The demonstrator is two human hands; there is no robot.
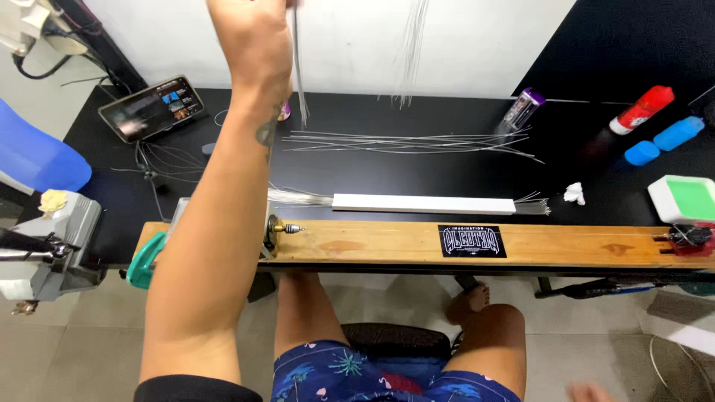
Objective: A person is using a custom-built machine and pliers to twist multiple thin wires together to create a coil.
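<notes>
left hand (253,37) raised at top of frame, gripping thin wires (298,67) | wooden board (417,244) across centre | right hand (592,392) blurred, lower right

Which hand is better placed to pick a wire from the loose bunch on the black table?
Probably the left hand: it is raised over the table near the loose wires, while the right hand stays low by the knee.

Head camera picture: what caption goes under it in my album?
A raised left hand holds thin wires above a black table and wooden board.
</notes>
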